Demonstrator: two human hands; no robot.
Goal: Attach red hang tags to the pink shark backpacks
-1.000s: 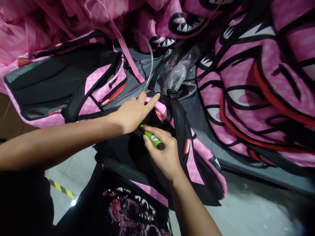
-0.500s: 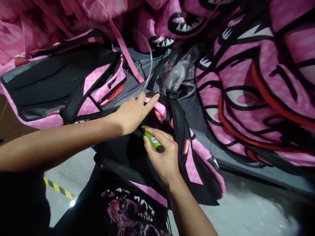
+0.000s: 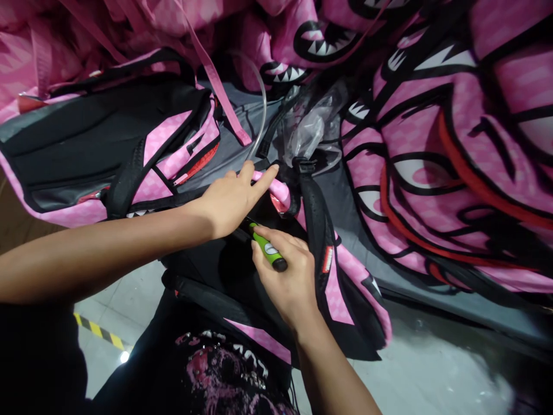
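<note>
A black-and-pink backpack (image 3: 224, 265) lies across my lap and the edge of the table. Its black back faces up. My left hand (image 3: 231, 199) rests over the bag's top end beside a pink padded piece. One digit stretches to the right, and the others bend over the far side, their tips hidden. In my right hand (image 3: 285, 271) is a slim tool with a green handle (image 3: 268, 248), a white oval mark and a black butt. Its dark front end points up-left beneath my left hand. The tip cannot be seen.
Another pink-and-black backpack (image 3: 99, 138) lies to the left. More pink backpacks with eye and teeth prints (image 3: 432, 167) are piled at the right and back. Behind my hands are a crumpled clear plastic bag (image 3: 309, 129), a clear tube (image 3: 264, 109) and a pink strap (image 3: 224, 104).
The view has shifted slightly. Both hands keep almost the same places, and the green-handled tool remains in my right hand.
</note>
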